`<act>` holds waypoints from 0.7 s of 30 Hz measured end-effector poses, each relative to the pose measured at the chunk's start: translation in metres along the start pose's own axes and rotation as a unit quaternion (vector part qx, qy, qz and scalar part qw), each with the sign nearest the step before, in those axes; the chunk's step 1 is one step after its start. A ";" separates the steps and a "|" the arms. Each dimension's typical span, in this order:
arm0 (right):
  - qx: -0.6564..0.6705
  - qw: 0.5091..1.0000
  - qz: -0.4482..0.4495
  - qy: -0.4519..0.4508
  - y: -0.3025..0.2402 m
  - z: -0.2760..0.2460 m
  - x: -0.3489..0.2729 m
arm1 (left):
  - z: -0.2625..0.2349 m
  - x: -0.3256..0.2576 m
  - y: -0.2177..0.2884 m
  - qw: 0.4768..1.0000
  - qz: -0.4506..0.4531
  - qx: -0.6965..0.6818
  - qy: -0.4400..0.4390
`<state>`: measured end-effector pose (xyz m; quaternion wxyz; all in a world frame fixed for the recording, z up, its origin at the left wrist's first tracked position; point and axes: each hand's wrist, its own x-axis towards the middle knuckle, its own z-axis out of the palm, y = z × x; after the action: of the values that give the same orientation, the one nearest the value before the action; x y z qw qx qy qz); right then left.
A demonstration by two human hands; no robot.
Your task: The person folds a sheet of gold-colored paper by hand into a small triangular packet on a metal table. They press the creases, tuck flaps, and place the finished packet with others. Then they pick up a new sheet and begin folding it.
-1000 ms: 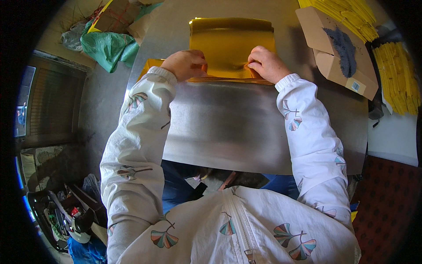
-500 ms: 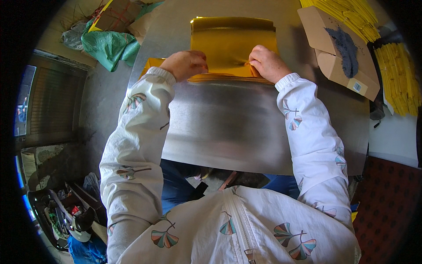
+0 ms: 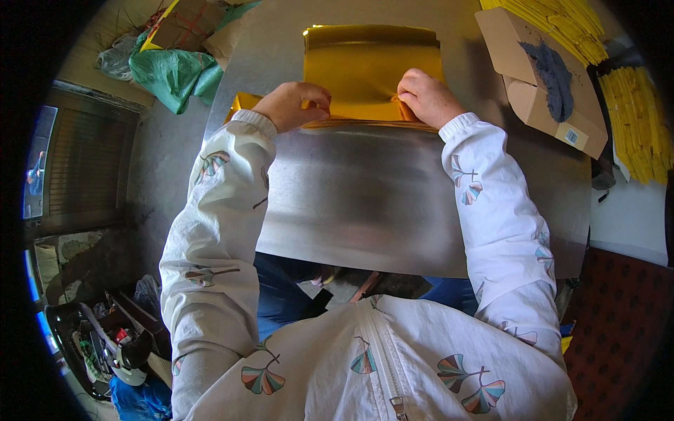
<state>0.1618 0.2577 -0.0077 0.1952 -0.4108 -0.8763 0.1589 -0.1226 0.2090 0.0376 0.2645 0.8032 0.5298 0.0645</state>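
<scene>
A stack of shiny gold foil paper (image 3: 372, 67) lies on the metal table (image 3: 351, 189) in front of me. At its near left corner, my left hand (image 3: 293, 107) is closed, thumb and fingers pinching the edge of the gold paper. My right hand (image 3: 430, 99) pinches the near right corner, where the top sheet is puckered and bent up. Between the two hands the near edge runs roughly straight, with several layers showing. Another piece of gold paper (image 3: 243, 102) pokes out to the left, partly hidden behind my left wrist.
An opened cardboard box (image 3: 516, 56) with dark grey material (image 3: 550, 81) on it sits at the table's right. Beyond it are yellow bundles (image 3: 635, 126). Off the left edge lies a green plastic bag (image 3: 172, 77). A helmet (image 3: 132, 351) rests at the lower left.
The near edge of the gold stack looks flatter and its layers less spread. Both hands have shifted only slightly, the left one a little outward, and keep their pinch.
</scene>
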 end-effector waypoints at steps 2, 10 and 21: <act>-0.008 1.000 -0.003 -0.004 -0.001 0.000 0.001 | 0.001 -0.001 0.002 1.000 -0.016 0.013 -0.002; -0.050 0.999 0.010 -0.020 -0.005 0.002 0.003 | -0.001 -0.001 0.011 0.998 -0.008 0.063 0.006; 0.000 0.999 0.018 0.029 -0.003 0.005 0.005 | 0.023 0.013 0.006 0.978 0.038 0.154 0.135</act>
<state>0.1551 0.2591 -0.0095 0.2178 -0.4311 -0.8627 0.1500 -0.1030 0.2105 0.0185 0.0611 0.8376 0.5336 0.0996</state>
